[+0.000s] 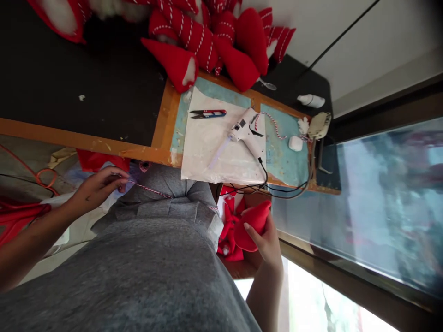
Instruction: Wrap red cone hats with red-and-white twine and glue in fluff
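Note:
My left hand [104,184] pinches one end of a red-and-white twisted cord [148,189], which runs to the right across my lap. At the lower right my right hand [265,237] is closed round a red stuffed cone [252,226], its thumb on the near side. Beneath that cone is a box [254,263] with more red pieces [228,230] in it. On the table, a white glue gun [244,131] with a clear stick lies on a white sheet [197,157], beside red and blue thread snips [208,114].
Red stuffed cones [204,39], several wound with striped cord, are piled at the table's back. Black cables [294,193] hang over the front edge [138,152]. A white bottle [311,100] and a short striped cord [273,122] lie at the right, near a window [391,198].

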Action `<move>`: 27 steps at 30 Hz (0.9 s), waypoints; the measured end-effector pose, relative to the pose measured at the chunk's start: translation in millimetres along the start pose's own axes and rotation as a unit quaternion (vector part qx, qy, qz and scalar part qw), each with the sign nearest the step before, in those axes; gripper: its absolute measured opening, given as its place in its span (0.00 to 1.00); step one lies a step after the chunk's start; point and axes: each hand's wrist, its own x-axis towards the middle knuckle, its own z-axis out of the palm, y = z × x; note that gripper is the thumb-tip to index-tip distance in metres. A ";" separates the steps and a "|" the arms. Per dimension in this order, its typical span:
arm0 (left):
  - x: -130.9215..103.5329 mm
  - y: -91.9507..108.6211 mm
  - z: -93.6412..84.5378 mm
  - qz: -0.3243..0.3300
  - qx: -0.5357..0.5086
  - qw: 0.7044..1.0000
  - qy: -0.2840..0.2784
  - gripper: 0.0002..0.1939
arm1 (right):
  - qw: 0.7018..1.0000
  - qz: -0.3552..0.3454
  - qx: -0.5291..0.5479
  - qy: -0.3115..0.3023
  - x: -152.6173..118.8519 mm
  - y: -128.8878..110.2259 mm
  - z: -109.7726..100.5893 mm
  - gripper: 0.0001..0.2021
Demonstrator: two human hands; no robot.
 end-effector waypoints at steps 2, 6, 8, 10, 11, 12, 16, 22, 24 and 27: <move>2.5 25.1 -3.8 -0.004 -0.051 0.999 -0.004 0.12 | 0.998 -0.006 0.058 -0.030 5.7 -9.1 2.7 0.21; 11.9 95.5 11.1 0.012 -0.274 0.959 -0.073 0.10 | 0.966 -0.101 0.192 -0.143 29.3 -49.3 33.8 0.22; 19.4 129.8 26.1 -0.020 -0.358 0.928 -0.100 0.12 | 0.932 -0.139 0.247 -0.225 42.8 -71.5 60.7 0.26; 27.4 156.1 38.1 -0.035 -0.406 0.906 -0.115 0.13 | 0.899 -0.164 0.286 -0.288 54.3 -89.3 87.1 0.30; 31.2 165.6 41.5 -0.034 -0.420 0.899 -0.121 0.13 | 0.889 -0.168 0.303 -0.299 59.3 -96.0 97.8 0.30; 34.9 172.6 43.1 -0.030 -0.433 0.893 -0.124 0.13 | 0.883 -0.167 0.318 -0.302 63.9 -101.5 106.1 0.31; 48.8 185.5 41.9 -0.061 -0.469 0.877 -0.080 0.16 | 0.878 -0.148 0.343 -0.300 79.9 -118.6 118.1 0.35; 73.5 204.6 56.2 -0.211 -0.447 0.869 0.017 0.26 | 0.878 -0.133 0.333 -0.316 93.6 -151.1 127.2 0.34; 82.7 209.1 59.9 -0.226 -0.456 0.860 0.021 0.28 | 0.875 -0.095 0.355 -0.314 97.3 -156.8 132.9 0.36; 94.8 205.3 59.3 -0.236 -0.449 0.862 0.012 0.30 | 0.880 -0.062 0.377 -0.283 104.8 -157.3 136.6 0.36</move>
